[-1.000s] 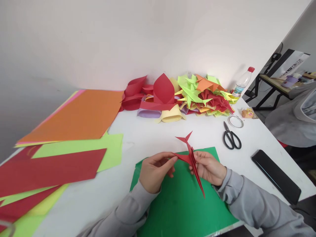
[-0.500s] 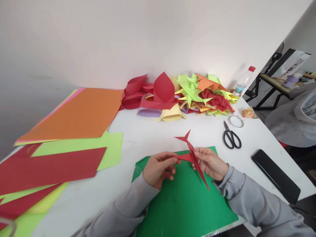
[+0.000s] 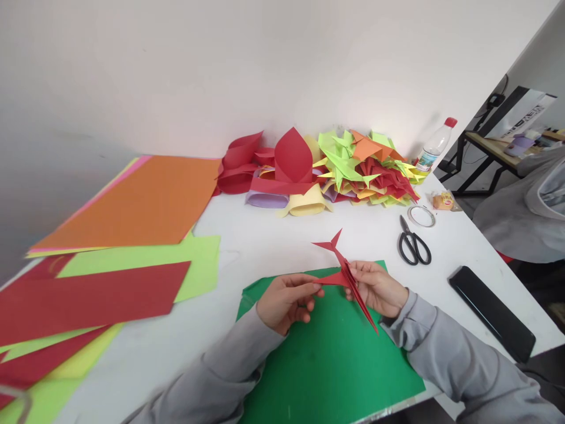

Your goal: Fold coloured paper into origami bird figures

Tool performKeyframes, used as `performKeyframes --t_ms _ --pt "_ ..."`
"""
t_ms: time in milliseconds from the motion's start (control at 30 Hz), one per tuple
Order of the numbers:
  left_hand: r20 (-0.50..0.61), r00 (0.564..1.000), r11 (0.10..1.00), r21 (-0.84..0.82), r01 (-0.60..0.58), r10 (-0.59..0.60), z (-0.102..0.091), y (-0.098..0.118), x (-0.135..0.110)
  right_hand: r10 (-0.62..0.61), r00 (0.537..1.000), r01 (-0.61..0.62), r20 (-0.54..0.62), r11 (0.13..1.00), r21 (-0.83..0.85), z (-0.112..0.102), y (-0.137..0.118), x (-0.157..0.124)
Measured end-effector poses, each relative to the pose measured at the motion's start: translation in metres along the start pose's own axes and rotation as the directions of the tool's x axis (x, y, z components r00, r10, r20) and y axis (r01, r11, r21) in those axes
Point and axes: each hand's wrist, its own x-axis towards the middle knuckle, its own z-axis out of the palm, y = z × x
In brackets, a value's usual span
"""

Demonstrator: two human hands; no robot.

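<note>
Both hands hold a red folded-paper figure [image 3: 345, 274] above a green mat [image 3: 326, 359]. It has a forked end pointing up and away, a long narrow point slanting down to the right, and a flap reaching left. My left hand [image 3: 286, 300] pinches the tip of that left flap between thumb and fingers. On the other side, my right hand [image 3: 375, 285] grips the body of the figure near its middle; part of the paper is hidden by the fingers.
Coloured sheets, with an orange sheet [image 3: 136, 203] and a red strip [image 3: 97, 300], lie at left. Folded paper pieces [image 3: 348, 168] are heaped against the wall. At right are scissors [image 3: 414, 244], a tape roll [image 3: 422, 217], a black phone [image 3: 492, 312] and a plastic bottle [image 3: 435, 147].
The red figure has turned slightly, its lower point shifting a little right and up. Both hands keep their hold on it.
</note>
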Motion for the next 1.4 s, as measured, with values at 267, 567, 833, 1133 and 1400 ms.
performKeyframes --t_ms 267,567,833,1133,1400 --pt "-0.019 0.995 0.993 0.07 -0.095 0.096 0.005 0.004 -0.003 0.007 1.0 -0.007 0.005 1.0 0.003 0.0 0.0 0.0" --pt "-0.011 0.994 0.989 0.104 -0.104 0.106 0.007 0.005 -0.004 0.005 1.0 -0.005 0.017 1.0 -0.009 0.0 0.001 0.0" --pt "-0.031 0.996 0.99 0.113 -0.081 0.085 0.01 0.008 -0.005 0.007 1.0 -0.007 0.017 1.0 -0.013 -0.002 0.001 0.001" --pt "-0.033 0.996 0.991 0.111 -0.08 0.084 0.011 0.005 -0.004 -0.007 1.0 0.007 0.017 1.0 -0.016 -0.001 0.001 0.001" --pt "-0.025 0.994 0.985 0.139 -0.098 0.102 0.009 0.002 -0.003 -0.021 1.0 0.021 0.001 0.999 -0.029 -0.003 0.001 0.001"
